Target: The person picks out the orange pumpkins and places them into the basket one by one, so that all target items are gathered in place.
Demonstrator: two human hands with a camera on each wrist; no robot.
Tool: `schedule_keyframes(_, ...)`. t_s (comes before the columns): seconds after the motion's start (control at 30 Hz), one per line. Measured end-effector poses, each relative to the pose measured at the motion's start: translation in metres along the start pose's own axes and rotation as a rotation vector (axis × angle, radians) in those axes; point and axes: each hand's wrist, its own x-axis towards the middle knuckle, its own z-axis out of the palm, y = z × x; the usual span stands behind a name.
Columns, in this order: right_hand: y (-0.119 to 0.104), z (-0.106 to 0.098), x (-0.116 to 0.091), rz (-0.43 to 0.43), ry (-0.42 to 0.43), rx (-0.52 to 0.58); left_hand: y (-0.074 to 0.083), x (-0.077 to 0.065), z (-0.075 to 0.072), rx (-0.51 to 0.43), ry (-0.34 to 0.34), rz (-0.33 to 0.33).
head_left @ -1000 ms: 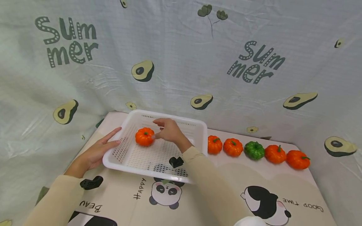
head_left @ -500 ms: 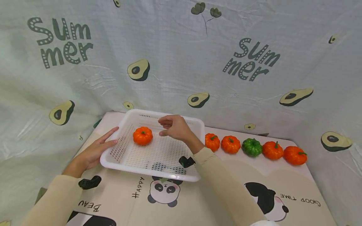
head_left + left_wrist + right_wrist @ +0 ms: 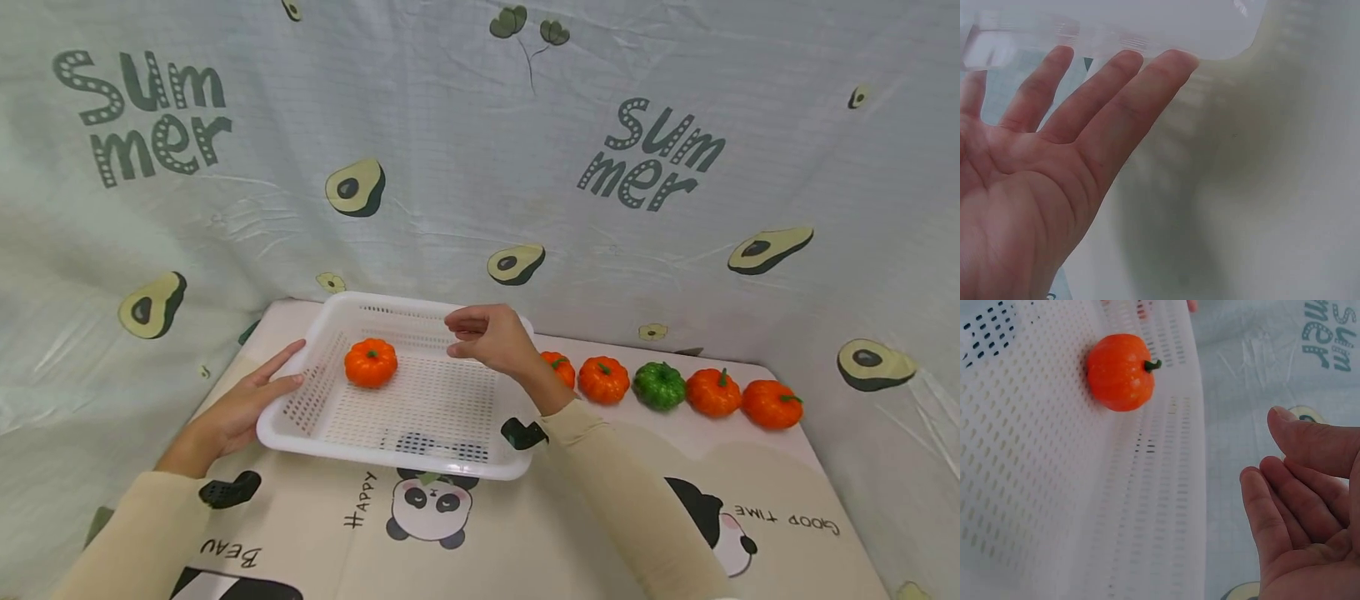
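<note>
Fingers of the left hand (image 3: 243, 408) lie flat against the white basket (image 3: 420, 454), bracing its side; the right hand (image 3: 491, 340) hovers loosely curled, empty, above the orange pumpkin (image 3: 371, 363) sitting inside.

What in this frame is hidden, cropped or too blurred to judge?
- Head view: nearest orange pumpkin in the row is half hidden behind the right hand.
- Left wrist view: white basket is an out-of-focus blur; left hand is cropped by the frame edge.
- Right wrist view: right hand's fingertips are cropped.
</note>
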Motion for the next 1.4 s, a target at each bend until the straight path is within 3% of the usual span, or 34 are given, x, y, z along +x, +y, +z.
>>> schedule_keyframes(0.3,0.01,-0.016,-0.01,0.02,0.055,0.053,0.002,-0.002,0.0,0.008,0.014,-0.015)
schedule_keyframes(0.83,0.026,-0.047,-0.031,0.03,0.124,0.051,0.001,-0.001,0.001,0.009,0.017,-0.006)
schedule_keyframes(1.4,0.044,-0.076,-0.054,0.104,0.23,0.163,0.001,-0.002,0.002,0.022,0.021,0.003)
